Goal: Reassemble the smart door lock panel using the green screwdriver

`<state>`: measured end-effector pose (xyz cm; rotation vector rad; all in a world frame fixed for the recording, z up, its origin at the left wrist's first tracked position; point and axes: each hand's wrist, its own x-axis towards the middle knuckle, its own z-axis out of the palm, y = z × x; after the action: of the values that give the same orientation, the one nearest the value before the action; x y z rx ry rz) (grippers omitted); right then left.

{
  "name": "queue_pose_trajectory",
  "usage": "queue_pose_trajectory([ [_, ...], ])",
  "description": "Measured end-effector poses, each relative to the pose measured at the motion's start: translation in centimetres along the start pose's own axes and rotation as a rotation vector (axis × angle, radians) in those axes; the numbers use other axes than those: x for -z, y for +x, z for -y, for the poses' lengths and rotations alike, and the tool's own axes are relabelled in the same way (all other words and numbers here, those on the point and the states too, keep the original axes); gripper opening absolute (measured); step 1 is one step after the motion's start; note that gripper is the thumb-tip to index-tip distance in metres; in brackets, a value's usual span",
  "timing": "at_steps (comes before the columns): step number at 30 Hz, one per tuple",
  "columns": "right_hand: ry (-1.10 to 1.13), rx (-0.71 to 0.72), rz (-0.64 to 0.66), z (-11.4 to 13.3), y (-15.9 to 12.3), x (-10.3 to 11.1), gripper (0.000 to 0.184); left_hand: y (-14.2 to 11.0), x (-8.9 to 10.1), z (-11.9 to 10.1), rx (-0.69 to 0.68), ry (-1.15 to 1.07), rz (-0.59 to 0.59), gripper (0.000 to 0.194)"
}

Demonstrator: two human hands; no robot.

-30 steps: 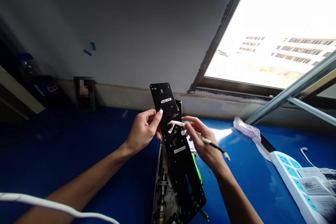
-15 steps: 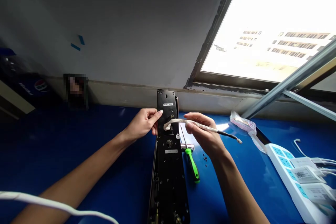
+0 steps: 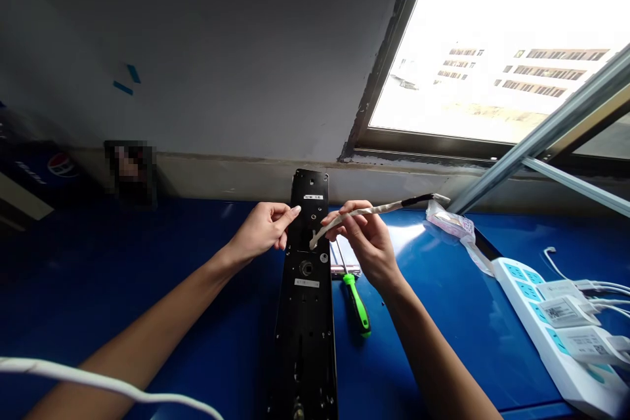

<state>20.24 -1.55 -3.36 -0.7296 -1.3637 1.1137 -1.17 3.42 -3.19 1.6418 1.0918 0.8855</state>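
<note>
A long black door-lock panel lies on the blue table with its top end towards the wall. My left hand grips the panel's upper left edge. My right hand pinches a flat beige ribbon cable with a black end. The cable's other end reaches into an opening in the panel. A green-handled screwdriver lies just right of the panel, below my right hand.
The blue table runs to a wall and window. A plastic bag and white power strip with plugged-in adapters sit at right. A metal rail crosses the upper right. A white cable lies across the lower left.
The panel has tilted down from raised to flat on the table. The cable's black end has swung upward, and the view has shifted slightly left.
</note>
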Motion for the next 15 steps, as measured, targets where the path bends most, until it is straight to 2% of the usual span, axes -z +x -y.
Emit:
queue_pose_trajectory([
  [4, -0.130, 0.050, 0.038, 0.31, -0.06, 0.03, 0.012, -0.23, -0.27, -0.27, -0.012, 0.012, -0.058, 0.053],
  [8, -0.175, 0.067, 0.042, 0.20, 0.03, 0.18, 0.011, -0.13, -0.10, -0.18, -0.011, 0.011, -0.046, 0.054],
  [13, -0.210, 0.122, -0.012, 0.61, 0.34, 0.30, 0.010, 0.10, 0.02, 0.24, -0.036, -0.023, -0.025, 0.055],
  [15, -0.208, 0.103, 0.019, 1.07, 0.58, 0.04, 0.012, 0.16, -0.09, 0.25, -0.050, -0.057, -0.030, 0.055],
])
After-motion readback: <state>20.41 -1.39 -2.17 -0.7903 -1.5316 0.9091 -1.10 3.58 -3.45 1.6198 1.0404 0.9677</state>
